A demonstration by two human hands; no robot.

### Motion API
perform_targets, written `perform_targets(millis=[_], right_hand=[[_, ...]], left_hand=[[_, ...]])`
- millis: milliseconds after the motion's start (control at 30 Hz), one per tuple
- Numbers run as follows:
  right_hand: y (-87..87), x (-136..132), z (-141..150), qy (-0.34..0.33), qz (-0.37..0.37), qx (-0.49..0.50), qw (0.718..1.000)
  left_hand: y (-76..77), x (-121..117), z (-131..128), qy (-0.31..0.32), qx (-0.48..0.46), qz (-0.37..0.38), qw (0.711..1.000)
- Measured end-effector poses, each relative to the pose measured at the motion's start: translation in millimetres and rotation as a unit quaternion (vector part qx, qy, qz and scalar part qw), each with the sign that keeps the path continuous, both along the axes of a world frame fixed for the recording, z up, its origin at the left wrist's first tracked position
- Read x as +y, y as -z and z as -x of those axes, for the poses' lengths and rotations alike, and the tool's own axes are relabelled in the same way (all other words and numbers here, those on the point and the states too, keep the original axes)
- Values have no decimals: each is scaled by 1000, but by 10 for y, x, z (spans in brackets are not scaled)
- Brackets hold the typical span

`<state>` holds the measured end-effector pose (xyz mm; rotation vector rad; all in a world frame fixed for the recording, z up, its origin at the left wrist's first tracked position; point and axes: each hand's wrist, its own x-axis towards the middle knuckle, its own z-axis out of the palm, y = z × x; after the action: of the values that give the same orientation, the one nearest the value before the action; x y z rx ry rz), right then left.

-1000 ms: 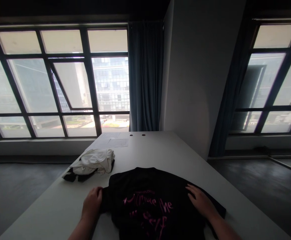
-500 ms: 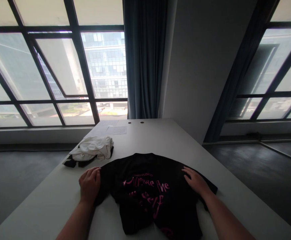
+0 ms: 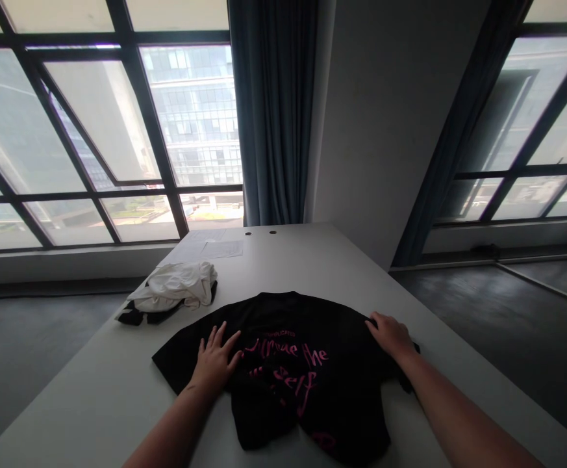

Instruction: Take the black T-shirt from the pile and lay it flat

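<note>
Shirt (image 3: 288, 367) lay spread on the white table (image 3: 283, 270), at the near end, between both hands. Black fabric, pink lettering (image 3: 307, 383); "the" and "self" readable, the rest partly lost in folds. Neckline (image 3: 277, 296) faced the far end. Hem (image 3: 264, 439) faced the near side and sat uneven, with a notch around the middle.

Left hand (image 3: 215, 361): open, fingers spread, laid on the fabric just beside the lettering. Left sleeve (image 3: 171, 354) fanned out flat past it, tip toward the table's left side.

Right hand (image 3: 391, 335): on the opposite shoulder/sleeve area, fingers bent over the fabric. Couldn't tell whether it pinched the cloth or only pressed on it. Right sleeve (image 3: 397, 376) was partly hidden under that hand and arm.

Cloth bundle (image 3: 180, 286), white and black, sat crumpled beyond the left sleeve, near the left edge, apart from the shirt. Papers (image 3: 222, 249) lay flat farther back, near two round holes (image 3: 273, 232). Blue curtain (image 3: 273, 117) and gray pillar (image 3: 380, 130) stood past the far end.
</note>
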<state>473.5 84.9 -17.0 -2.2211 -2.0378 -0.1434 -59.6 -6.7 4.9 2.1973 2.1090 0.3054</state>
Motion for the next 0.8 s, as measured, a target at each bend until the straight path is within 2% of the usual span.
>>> perform_targets(millis=[100, 233, 400, 567, 667, 800], right_hand=[[-26, 88, -53, -10, -4, -5, 1000], [-51, 313, -208, 8, 7, -1, 1000], [-108, 661, -346, 23, 11, -30, 999], [-233, 1029, -290, 24, -6, -82, 996], [-286, 1278, -232, 57, -9, -43, 997], [-278, 1648, -226, 108, 9, 26, 994]], left_hand=[[-55, 150, 0, -2, 6, 55, 998], [-122, 467, -75, 17, 13, 123, 992], [-133, 908, -298, -18, 16, 126, 992], [-158, 1325, -543, -19, 25, 117, 993], [-177, 1547, -679, -15, 42, 101, 994], [-169, 1839, -818, -29, 22, 122, 992]])
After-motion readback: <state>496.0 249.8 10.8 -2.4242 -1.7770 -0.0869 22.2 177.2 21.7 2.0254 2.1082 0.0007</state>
